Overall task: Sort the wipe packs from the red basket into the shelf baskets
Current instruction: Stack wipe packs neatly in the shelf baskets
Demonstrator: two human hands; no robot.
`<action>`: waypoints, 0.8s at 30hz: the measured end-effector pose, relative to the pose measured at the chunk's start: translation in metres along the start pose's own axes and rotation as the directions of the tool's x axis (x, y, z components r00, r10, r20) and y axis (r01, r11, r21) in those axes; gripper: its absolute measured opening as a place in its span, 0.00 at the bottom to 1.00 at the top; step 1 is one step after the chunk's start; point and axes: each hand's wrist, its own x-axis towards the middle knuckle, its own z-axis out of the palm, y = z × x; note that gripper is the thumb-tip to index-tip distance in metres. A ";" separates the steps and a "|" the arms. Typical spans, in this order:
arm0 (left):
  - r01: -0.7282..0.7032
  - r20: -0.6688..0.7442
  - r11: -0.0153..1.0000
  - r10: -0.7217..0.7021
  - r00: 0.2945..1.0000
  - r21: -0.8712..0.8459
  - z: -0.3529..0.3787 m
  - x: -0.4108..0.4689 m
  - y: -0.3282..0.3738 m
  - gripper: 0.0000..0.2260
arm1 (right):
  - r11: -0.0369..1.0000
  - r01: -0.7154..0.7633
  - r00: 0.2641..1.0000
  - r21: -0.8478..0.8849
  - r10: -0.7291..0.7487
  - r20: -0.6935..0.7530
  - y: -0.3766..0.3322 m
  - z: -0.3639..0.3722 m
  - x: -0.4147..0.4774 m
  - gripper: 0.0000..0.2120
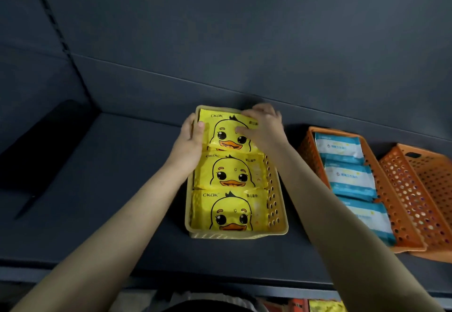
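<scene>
A yellow perforated basket (275, 204) stands on the dark shelf and holds three yellow duck wipe packs in a row. The rearmost duck pack (226, 133) lies at the basket's far end. My left hand (192, 135) grips its left edge, thumb on top. My right hand (263, 126) holds its right end, fingers curled over the far corner and thumb on the face. The middle duck pack (230, 171) and the front duck pack (227, 211) lie flat. The red basket (297, 305) peeks in at the bottom edge.
To the right, an orange basket (384, 182) holds three blue-and-white wipe packs (349, 177). A second orange basket (425, 189), with nothing in it, stands beside that. A dark object (41, 145) lies at the shelf's left. The shelf back wall rises just behind the baskets.
</scene>
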 end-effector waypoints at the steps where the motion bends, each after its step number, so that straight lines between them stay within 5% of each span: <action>1: -0.009 -0.001 1.000 0.009 1.000 0.006 0.000 0.000 0.000 0.26 | 0.994 0.044 0.997 -0.102 -0.050 -0.063 0.000 0.000 0.001 0.23; 3: -0.021 -0.007 1.000 0.021 1.000 0.009 0.001 0.001 0.000 0.26 | 0.989 0.087 0.989 -0.122 -0.101 -0.108 -0.003 0.003 0.000 0.22; 7: -0.022 -0.018 0.999 0.022 1.000 0.030 0.001 0.004 0.000 0.26 | 0.989 0.133 0.989 -0.059 -0.128 0.079 -0.011 0.022 -0.005 0.23; 19: -0.016 0.005 0.999 0.016 1.000 0.043 -0.001 0.000 0.005 0.25 | 0.991 0.114 0.965 0.063 -0.126 0.228 -0.014 0.016 0.005 0.27; 24: -0.045 0.053 0.987 0.037 0.998 0.155 -0.009 0.005 0.011 0.23 | 0.977 0.035 0.987 0.209 -0.067 0.148 -0.014 -0.010 -0.014 0.29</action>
